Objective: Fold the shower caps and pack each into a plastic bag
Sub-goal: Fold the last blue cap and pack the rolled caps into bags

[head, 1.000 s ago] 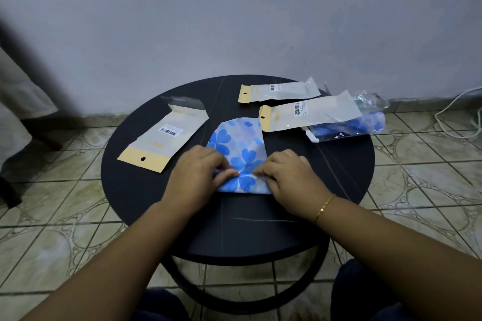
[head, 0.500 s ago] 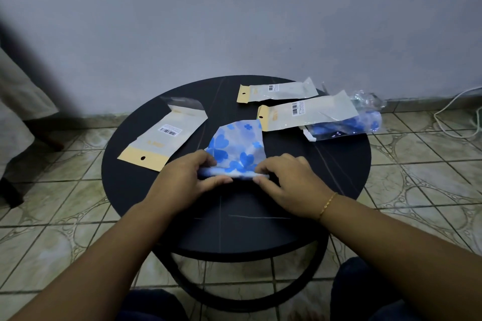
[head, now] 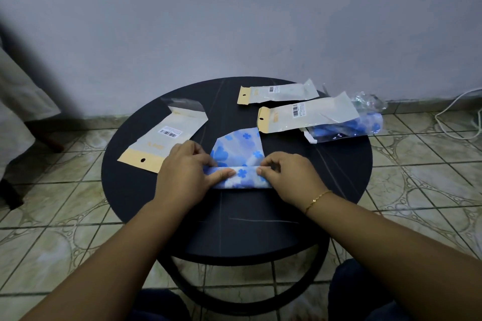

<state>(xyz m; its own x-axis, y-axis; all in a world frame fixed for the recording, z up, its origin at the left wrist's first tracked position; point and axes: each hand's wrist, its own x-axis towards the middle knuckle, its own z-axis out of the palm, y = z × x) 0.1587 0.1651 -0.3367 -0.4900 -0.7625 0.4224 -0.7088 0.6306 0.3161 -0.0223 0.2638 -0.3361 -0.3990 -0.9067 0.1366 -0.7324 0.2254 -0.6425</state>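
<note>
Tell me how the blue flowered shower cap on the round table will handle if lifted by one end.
The shower cap is probably floppy: it lies flat, and the left hand and right hand have turned its near edge into a soft roll. It looks thin and light, likely slippery plastic. That roll may spring open once the hands let go.

home room, patterned floor tiles [head: 417,177], painted wall [head: 234,21], round black table [head: 135,185]

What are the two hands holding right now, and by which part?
Both hold the blue flowered shower cap by its rolled near edge: the left hand pinches the roll's left end, the right hand its right end, on the round table.
</note>
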